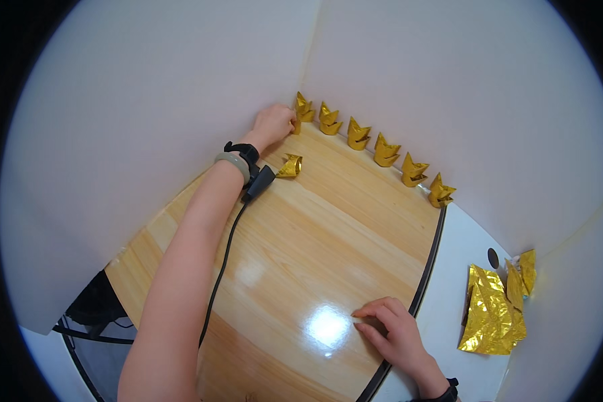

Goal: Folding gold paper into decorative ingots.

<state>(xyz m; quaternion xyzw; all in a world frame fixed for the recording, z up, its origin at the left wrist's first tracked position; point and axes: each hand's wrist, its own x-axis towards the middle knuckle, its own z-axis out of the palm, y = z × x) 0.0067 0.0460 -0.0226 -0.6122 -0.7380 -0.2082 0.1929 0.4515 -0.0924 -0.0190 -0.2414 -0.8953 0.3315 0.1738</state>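
Note:
My left hand point(273, 125) reaches to the far corner of the wooden table, its fingers closed on a small gold foil paper fold point(297, 127). That piece is partly hidden by the fingers, just in front of a standing gold fold point(305, 107) in the corner. Close to my left wrist, another gold foil fold point(290, 166) lies on its side with its round opening showing. My right hand point(396, 335) hovers over or rests at the table's near right edge; thumb and index finger are apart, with nothing between them.
Several crown-shaped gold folds, one of them point(359, 134) mid-row, line the right wall. Gold foil sheets point(490, 311) lie on the white surface at right. A black cable point(222, 268) runs from a black connector point(259, 183) at my left wrist across the wooden table point(328, 248).

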